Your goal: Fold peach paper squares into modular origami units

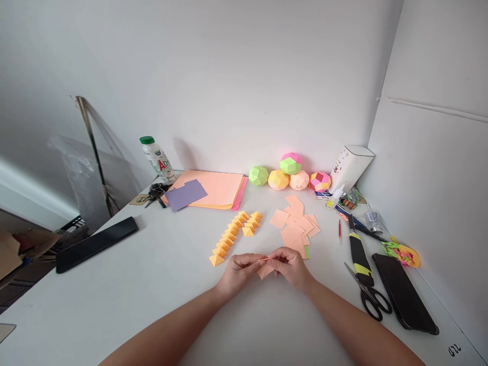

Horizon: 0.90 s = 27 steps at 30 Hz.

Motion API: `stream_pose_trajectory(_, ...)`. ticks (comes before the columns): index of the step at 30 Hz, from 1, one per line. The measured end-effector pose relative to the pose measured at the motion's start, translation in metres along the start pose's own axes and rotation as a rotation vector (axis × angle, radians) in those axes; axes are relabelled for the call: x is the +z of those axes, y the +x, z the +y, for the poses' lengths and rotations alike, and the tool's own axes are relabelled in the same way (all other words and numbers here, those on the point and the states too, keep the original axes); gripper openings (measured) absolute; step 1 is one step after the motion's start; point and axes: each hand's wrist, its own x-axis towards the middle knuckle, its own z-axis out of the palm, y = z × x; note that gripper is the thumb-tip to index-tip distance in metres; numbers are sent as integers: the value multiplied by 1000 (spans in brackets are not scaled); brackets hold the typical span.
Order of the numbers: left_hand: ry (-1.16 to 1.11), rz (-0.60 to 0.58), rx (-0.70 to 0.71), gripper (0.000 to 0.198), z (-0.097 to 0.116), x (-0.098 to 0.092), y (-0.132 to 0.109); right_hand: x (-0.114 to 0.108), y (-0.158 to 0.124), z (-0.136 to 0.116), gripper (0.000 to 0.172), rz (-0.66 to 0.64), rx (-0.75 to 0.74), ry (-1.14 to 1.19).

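A small peach paper piece (266, 270), partly folded, is pinched between both hands above the table. My left hand (241, 269) grips its left side with thumb and fingers; my right hand (290, 267) grips the right side. Fingers hide part of the folds. Just beyond my right hand lies a loose pile of cut peach paper pieces (293, 234), with a bit of green paper at its near edge. To the left of it, folded orange paper units (224, 241) form a long slanting row, and a shorter row of them (251, 223) sits beside it.
Several paper polyhedra (278, 180) stand along the wall. Peach paper sheets (217, 185), a purple card (186, 195) and a white bottle (158, 160) are back left. Scissors (369, 295), a utility knife (360, 259) and a black phone (406, 295) lie right. A long black object (97, 244) lies left.
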Motion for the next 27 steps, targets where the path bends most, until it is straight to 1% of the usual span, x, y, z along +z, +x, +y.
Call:
stream_pose_trajectory(3, -5, 9, -11, 21, -1, 0, 0, -1, 1, 3, 23, 3, -7, 12)
stream_pose_trajectory(7, 47, 38, -54, 23, -2, -1, 1, -1, 2, 9, 21, 7, -18, 27)
stream_pose_trajectory(13, 125, 36, -30, 25, 0, 0, 1, 0, 1, 5, 23, -4, -32, 9)
stream_pose_trajectory(16, 118, 27, -35, 26, 3, 2, 1, 0, 1, 5, 24, 5, -29, -4)
stream_pose_trajectory(19, 111, 47, -46, 25, 7, 4, 1, -1, 2, 8, 22, 0, -40, -13)
stream_pose_trajectory(23, 84, 9, -38, 27, 9, 6, 1, -1, 1, 11, 23, 12, -43, -18)
stream_pose_trajectory(26, 103, 87, -64, 26, 6, 6, 1, 0, 0, 9, 22, 13, -72, -22)
stream_pose_trajectory(27, 125, 90, -67, 27, 5, 6, 2, 0, 0, 8, 21, 20, -91, -22)
